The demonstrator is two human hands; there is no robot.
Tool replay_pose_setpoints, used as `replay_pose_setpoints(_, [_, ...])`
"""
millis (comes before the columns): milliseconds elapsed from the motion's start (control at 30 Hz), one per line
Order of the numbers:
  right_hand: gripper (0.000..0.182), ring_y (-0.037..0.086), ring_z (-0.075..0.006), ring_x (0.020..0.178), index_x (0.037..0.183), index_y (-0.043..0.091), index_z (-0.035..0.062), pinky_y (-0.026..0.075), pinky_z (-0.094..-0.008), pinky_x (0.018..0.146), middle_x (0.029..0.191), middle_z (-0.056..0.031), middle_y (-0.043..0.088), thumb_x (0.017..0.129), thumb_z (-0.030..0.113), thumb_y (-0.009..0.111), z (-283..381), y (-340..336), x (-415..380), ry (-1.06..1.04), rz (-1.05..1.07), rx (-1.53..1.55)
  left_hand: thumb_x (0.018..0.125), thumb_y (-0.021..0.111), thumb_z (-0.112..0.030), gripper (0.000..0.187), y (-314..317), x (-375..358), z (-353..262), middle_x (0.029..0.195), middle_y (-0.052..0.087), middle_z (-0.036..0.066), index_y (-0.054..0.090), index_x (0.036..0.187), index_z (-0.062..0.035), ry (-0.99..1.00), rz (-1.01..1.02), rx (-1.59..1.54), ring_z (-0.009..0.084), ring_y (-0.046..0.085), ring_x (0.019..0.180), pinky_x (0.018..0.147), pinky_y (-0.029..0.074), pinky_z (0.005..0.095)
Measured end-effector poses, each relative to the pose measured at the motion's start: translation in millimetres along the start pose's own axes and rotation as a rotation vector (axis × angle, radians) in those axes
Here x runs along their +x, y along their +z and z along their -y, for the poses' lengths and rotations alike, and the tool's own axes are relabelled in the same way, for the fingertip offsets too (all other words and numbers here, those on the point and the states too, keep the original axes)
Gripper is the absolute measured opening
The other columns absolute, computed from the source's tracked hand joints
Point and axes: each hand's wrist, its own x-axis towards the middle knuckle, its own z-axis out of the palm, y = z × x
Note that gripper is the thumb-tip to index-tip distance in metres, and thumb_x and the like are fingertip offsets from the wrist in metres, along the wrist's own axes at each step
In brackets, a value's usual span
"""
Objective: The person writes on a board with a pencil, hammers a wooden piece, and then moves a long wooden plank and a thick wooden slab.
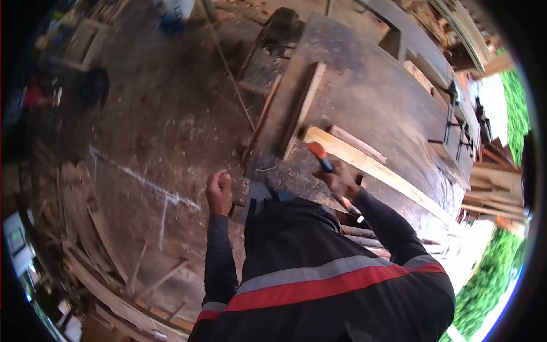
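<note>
My right hand [342, 181] grips a tool with an orange and black handle [321, 157], its handle end pointing up toward a pale wooden plank [376, 168] that lies on the dark workbench [364, 85]. The tool's other end pokes out below my hand near my forearm. My left hand [219, 191] is closed in a loose fist with nothing visible in it, held over the dirt floor just left of the bench's near corner. Both arms wear dark sleeves of a jacket with grey and red stripes.
Two darker boards [299, 108] lie across the bench's left end. Clamps or metal tools [456, 114] sit at its far right edge. Scrap wood strips [97, 239] are piled on the floor at left. A thin stick [231, 74] leans by the bench. White marks cross the floor.
</note>
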Motion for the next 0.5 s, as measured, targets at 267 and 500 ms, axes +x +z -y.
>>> replay_pose_setpoints(267, [0.022, 0.059, -0.0174, 0.06, 0.081, 0.063, 0.0011, 0.044, -0.0364, 0.056, 0.064, -0.0114, 0.06, 0.078, 0.023, 0.063, 104.7, 57.5, 96.7, -0.083, 0.098, 0.041, 0.089, 0.06, -0.022, 0.028, -18.8, -40.6, 87.8, 0.093, 0.065, 0.012, 0.062, 0.108, -0.0013, -0.144, -0.208, 0.009, 0.0204, 0.062, 0.079, 0.068, 0.05, 0.0306])
replay_pose_setpoints(500, [0.017, 0.049, -0.0094, 0.057, 0.075, 0.06, 0.0022, 0.039, -0.0297, 0.051, 0.062, 0.0002, 0.051, 0.078, 0.017, 0.067, 114.0, 63.6, 111.2, -0.202, 0.052, 0.162, 0.089, 0.058, -0.026, 0.032, -15.5, -8.0, 48.2, 0.092, 0.064, 0.009, 0.062, 0.107, 0.0001, -0.199, -0.298, -0.272, 0.0168, 0.059, 0.079, 0.069, 0.049, 0.0296])
